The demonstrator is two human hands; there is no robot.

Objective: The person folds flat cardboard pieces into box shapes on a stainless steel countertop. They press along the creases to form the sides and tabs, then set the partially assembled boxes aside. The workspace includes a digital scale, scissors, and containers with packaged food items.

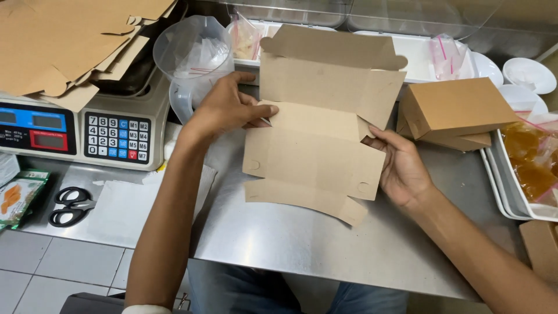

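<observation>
The flat brown cardboard box blank [325, 125] hides part of the white rectangular tray [421, 55] behind it. The stack of flat brown cardboard sheets [70, 40] covers the grey weighing scale's [113, 125] platform and runs off the top and left edges. The green snack packet [17, 195] is cut by the left edge. The clear bags of amber food [532, 154] run past the right edge, their contents unclear.

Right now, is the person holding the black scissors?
No, the black scissors lie on the counter by the scale, while the left hand and right hand hold the flat cardboard box.
</observation>
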